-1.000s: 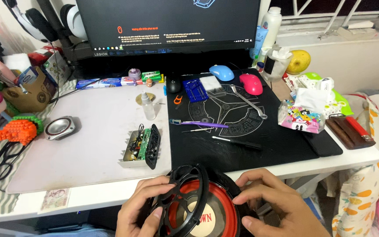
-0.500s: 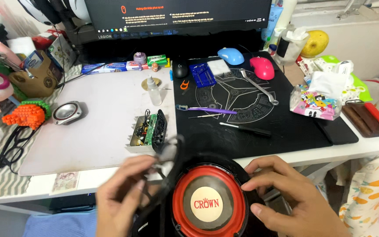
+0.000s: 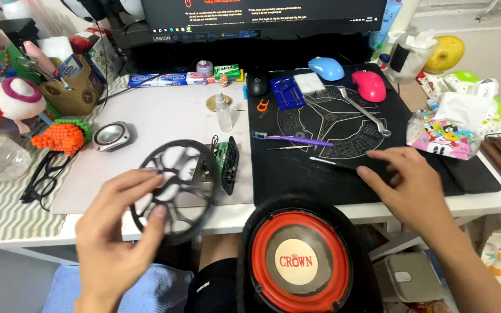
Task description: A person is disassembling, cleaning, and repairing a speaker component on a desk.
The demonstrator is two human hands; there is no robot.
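A: Status on the big stuff first?
B: Speaker [image 3: 298,261] sits face up on the lap, below the table [image 3: 163,116] edge. Red cone and pale centre cap fully exposed, nothing covering it.
A: So the grille's off?
B: Yes. Black round grille [image 3: 175,188] is clear of the speaker, held up tilted over the table's front edge, left of the speaker. My read: removal step done, grille not set down yet.
A: Hands?
B: Left hand [image 3: 114,232] is clamped on the grille, fingers over its lower left rim. Right hand [image 3: 407,185] is empty, fingers spread, flat over the black mat [image 3: 343,168], fingertips just beside a thin black screwdriver [image 3: 331,163]. Can't tell if touching.
A: Small parts?
B: Circuit board [image 3: 222,165] stands on the table just behind the grille. Purple-handled tool [image 3: 297,139] lies on the mat above the screwdriver. Small silver speaker [image 3: 111,135] farther left, well apart.
A: Left to do?
B: Judging by this, anything inside the speaker is untouched.
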